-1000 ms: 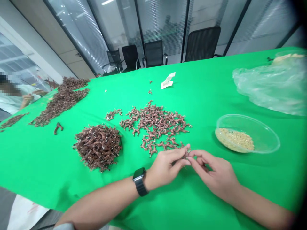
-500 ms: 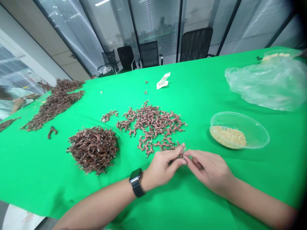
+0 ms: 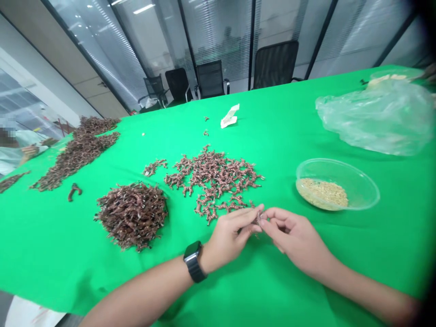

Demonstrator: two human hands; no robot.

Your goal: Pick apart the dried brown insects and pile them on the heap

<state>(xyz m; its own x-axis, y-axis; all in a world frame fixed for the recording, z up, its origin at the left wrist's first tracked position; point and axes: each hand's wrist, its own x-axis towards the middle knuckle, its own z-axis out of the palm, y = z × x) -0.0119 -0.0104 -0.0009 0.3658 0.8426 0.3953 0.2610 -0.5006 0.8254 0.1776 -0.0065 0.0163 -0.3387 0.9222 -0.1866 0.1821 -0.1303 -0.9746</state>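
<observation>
Lower centre, your left hand: half-curled, fingertips pinching a small brown piece.
Your right hand: half-curled, fingertips closed on that same piece.
Your left wrist: a black watch.
Just above your hands: scattered brown pieces on a green cloth.
Left of them: a brown heap.

From here the tablecloth is a vivid green, and on it, toward nine o'clock, sits a heap of reddish-brown pieces flecked with white. At two o'clock, pale tan grains fill the bottom of a clear bowl; a white paper scrap shows at twelve, with black mesh chairs beyond it.
</observation>
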